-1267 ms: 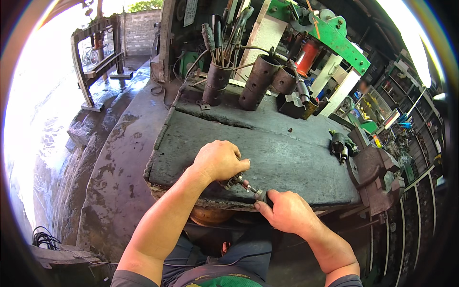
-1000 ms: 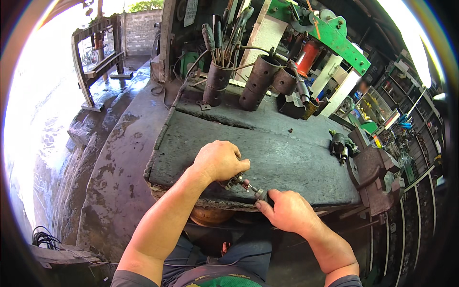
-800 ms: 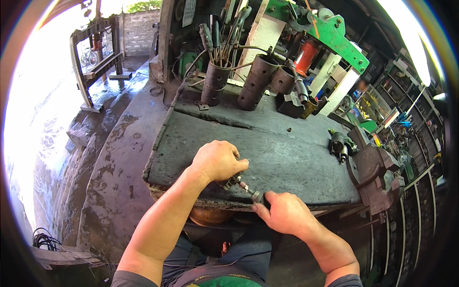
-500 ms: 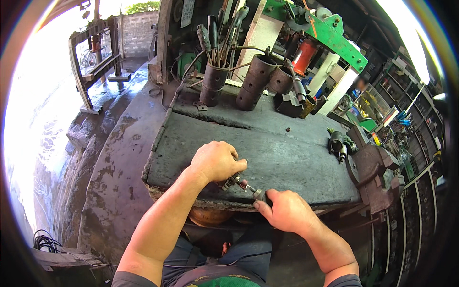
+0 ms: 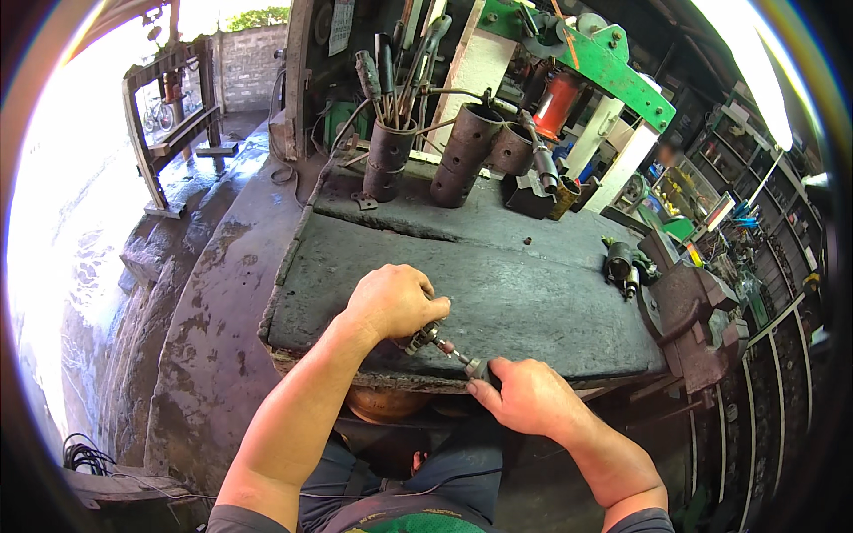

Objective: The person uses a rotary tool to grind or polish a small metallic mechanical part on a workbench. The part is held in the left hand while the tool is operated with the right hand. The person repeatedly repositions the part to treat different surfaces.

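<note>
Above the near edge of the dark workbench (image 5: pixel 382 258), my left hand (image 5: pixel 391 300) is closed around the upper end of a small metal assembly (image 5: pixel 430 336). Its thin bright shaft slants down toward the right, with a reddish-brown band partway along. At the lower end sits a round grey metal end piece (image 5: pixel 476 367), pinched between the thumb and fingers of my right hand (image 5: pixel 529 397). My left fingers hide much of the assembly's upper part, so its exact kind does not show.
A bench vise (image 5: pixel 697 324) stands at the right end. Dark metal cylinders (image 5: pixel 622 262) lie near it. At the back are a pipe holder (image 5: pixel 389 160) full of tools, another perforated pipe (image 5: pixel 464 160) and a green-beamed press (image 5: pixel 613 62). A copper-coloured bowl (image 5: pixel 386 404) sits below the bench edge.
The view has shifted slightly. Both hands keep their hold on the metal assembly, and its shaft shows at nearly the same slant between them.
</note>
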A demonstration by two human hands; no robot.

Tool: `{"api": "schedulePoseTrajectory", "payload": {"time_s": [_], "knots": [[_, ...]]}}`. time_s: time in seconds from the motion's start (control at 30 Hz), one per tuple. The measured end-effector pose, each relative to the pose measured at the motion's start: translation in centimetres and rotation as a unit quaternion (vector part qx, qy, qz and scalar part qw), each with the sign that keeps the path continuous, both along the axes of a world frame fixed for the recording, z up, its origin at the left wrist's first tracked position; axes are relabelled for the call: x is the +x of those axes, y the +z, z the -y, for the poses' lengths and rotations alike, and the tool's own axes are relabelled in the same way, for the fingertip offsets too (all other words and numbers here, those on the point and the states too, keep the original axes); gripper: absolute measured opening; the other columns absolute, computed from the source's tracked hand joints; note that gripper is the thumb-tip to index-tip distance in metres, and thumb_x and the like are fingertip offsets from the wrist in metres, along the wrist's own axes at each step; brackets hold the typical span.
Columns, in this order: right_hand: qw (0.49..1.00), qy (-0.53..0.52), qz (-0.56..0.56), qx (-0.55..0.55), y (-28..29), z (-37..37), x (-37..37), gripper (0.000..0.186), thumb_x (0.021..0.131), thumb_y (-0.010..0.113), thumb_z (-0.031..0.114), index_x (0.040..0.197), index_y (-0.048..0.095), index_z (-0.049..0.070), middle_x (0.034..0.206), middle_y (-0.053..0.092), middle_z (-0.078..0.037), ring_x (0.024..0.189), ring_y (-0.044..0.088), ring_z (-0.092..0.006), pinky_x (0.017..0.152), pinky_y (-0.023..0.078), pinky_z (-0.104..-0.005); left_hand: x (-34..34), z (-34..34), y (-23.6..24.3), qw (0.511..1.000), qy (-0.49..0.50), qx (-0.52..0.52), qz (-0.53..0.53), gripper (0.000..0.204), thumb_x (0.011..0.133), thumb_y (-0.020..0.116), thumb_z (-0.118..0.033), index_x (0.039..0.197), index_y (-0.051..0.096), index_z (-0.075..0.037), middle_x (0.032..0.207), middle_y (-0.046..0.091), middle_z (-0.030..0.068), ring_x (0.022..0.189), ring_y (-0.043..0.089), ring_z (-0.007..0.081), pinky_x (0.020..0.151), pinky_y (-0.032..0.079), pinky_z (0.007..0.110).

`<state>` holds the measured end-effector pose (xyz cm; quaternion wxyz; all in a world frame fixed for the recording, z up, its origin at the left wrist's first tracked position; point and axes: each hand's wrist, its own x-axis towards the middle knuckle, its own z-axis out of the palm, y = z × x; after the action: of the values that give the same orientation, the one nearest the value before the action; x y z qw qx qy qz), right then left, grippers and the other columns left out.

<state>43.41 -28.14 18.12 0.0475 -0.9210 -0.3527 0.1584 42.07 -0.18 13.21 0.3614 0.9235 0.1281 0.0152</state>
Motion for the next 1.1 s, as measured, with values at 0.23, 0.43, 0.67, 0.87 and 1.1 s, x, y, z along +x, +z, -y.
{"api": "schedulePoseTrajectory", "payload": {"time_s": [0.23, 0.43, 0.67, 0.87, 1.1], "knots": [[1.000, 0.008, -0.011, 0.005, -0.04, 0.11, -0.04, 0.058, 0.115, 0.073, 0.055, 0.106, 0.074, -0.002, 0.087, 0.079, -0.032, 0.093, 0.078, -0.0587, 0.086, 0.061, -0.0667, 0.01, 0.02, -0.41, 1.000, 0.008, 0.002, 0.018, 0.052, 0.093, 0.084, -0.053, 0.118, 0.095, -0.008, 0.116, 0.090, 0.0213, 0.117, 0.085, 0.0414, 0.111, 0.065, 0.049], [1.000, 0.010, -0.007, 0.014, -0.23, 0.25, -0.04, 0.058, 0.116, 0.072, 0.056, 0.105, 0.073, -0.002, 0.086, 0.079, -0.031, 0.092, 0.077, -0.0587, 0.084, 0.061, -0.0664, 0.03, 0.06, -0.28, 1.000, 0.008, 0.005, 0.015, 0.052, 0.093, 0.084, -0.053, 0.118, 0.095, -0.008, 0.116, 0.090, 0.0213, 0.116, 0.085, 0.0413, 0.110, 0.065, 0.049], [1.000, -0.013, -0.011, 0.017, -0.41, 0.30, 0.34, 0.059, 0.116, 0.072, 0.055, 0.106, 0.073, -0.002, 0.086, 0.078, -0.032, 0.093, 0.077, -0.0598, 0.085, 0.060, -0.0666, 0.02, 0.10, -0.30, 1.000, 0.009, 0.005, 0.019, 0.052, 0.093, 0.084, -0.053, 0.118, 0.095, -0.008, 0.115, 0.090, 0.0216, 0.115, 0.085, 0.0415, 0.110, 0.065, 0.048], [1.000, -0.004, -0.005, 0.021, -0.42, 0.25, 0.30, 0.059, 0.116, 0.072, 0.056, 0.107, 0.074, -0.002, 0.085, 0.078, -0.032, 0.093, 0.077, -0.0595, 0.085, 0.060, -0.0667, 0.06, 0.12, -0.27, 1.000, 0.013, -0.001, 0.014, 0.052, 0.092, 0.085, -0.052, 0.118, 0.095, -0.008, 0.115, 0.090, 0.0214, 0.116, 0.085, 0.0414, 0.110, 0.065, 0.048], [1.000, 0.002, -0.009, 0.023, -0.42, -0.36, 0.62, 0.059, 0.115, 0.073, 0.055, 0.105, 0.074, -0.003, 0.085, 0.077, -0.032, 0.091, 0.077, -0.0596, 0.084, 0.060, -0.0668, 0.08, 0.12, -0.44, 1.000, 0.009, 0.000, 0.021, 0.051, 0.093, 0.085, -0.051, 0.117, 0.095, -0.007, 0.114, 0.090, 0.0210, 0.114, 0.085, 0.0414, 0.109, 0.066, 0.048]]}}
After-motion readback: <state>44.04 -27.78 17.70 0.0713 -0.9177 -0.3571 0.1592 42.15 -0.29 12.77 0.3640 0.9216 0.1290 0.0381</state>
